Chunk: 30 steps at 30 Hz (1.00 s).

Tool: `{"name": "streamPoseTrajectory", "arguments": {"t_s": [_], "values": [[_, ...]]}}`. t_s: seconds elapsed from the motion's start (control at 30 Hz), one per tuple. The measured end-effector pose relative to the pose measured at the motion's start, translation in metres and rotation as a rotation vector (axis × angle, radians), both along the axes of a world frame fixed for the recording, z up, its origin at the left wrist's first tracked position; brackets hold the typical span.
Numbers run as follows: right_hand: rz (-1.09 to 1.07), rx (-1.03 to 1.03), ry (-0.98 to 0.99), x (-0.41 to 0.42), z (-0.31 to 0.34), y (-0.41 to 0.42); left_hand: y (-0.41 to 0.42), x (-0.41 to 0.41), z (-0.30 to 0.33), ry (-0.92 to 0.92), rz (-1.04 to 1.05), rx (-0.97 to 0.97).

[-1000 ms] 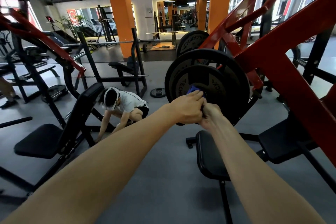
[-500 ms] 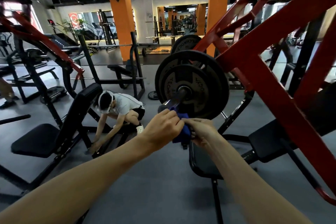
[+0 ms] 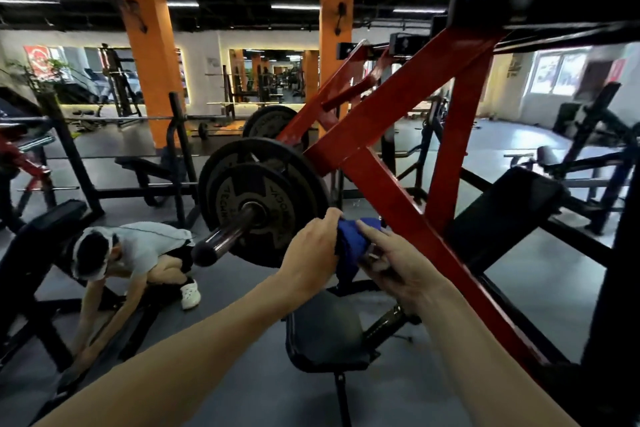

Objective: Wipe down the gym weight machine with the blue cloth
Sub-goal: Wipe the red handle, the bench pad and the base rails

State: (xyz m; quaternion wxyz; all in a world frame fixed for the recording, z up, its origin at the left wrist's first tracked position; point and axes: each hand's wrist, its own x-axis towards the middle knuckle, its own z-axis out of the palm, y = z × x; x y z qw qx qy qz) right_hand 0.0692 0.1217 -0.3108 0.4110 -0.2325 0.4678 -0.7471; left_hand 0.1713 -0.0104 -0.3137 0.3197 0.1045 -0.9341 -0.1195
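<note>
The weight machine has a red frame point(image 3: 388, 121) and black weight plates point(image 3: 256, 198) on a steel sleeve point(image 3: 225, 234) that points toward me. A blue cloth point(image 3: 351, 246) hangs bunched between my hands, just right of the plates and in front of the red diagonal bar. My left hand point(image 3: 311, 253) pinches the cloth's left edge. My right hand point(image 3: 394, 260) grips its right side, with the forefinger lying along the top. The cloth is off the sleeve and touches no part of the machine that I can see.
A small black padded seat point(image 3: 322, 333) stands below my hands. A person in a white shirt point(image 3: 138, 253) crouches on the floor at the left beside a black bench point(image 3: 38, 239). Orange pillars point(image 3: 149, 55), more racks and a mirrored wall lie behind.
My hands and the cloth have come off the sleeve and plates and moved right, toward the red bar. The view has swung right and closer to the machine.
</note>
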Motion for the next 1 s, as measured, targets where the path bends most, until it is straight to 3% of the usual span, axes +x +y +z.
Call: {"name": "streamPoseTrajectory", "arguments": {"t_s": [0.13, 0.3, 0.4, 0.63, 0.8, 1.0], "values": [[-0.116, -0.045, 0.207, -0.016, 0.009, 0.019, 0.021, -0.023, 0.026, 0.007, -0.060, 0.482], [-0.227, -0.057, 0.314, -0.026, 0.025, 0.022, 0.010, -0.047, 0.043, -0.045, -0.183, 0.814], [-0.293, -0.063, 0.346, -0.031, 0.044, 0.014, -0.003, -0.061, 0.054, -0.027, -0.181, 0.861], [-0.712, -0.121, 0.388, -0.058, 0.071, -0.002, -0.013, -0.082, 0.083, -0.084, -0.317, 0.511], [-0.943, -0.018, 0.418, -0.074, 0.070, 0.005, -0.004, -0.098, 0.101, -0.046, -0.386, -0.026], [-1.090, -0.047, 0.377, -0.097, 0.075, 0.006, -0.007, -0.152, 0.142, 0.011, -0.269, -0.702]]}}
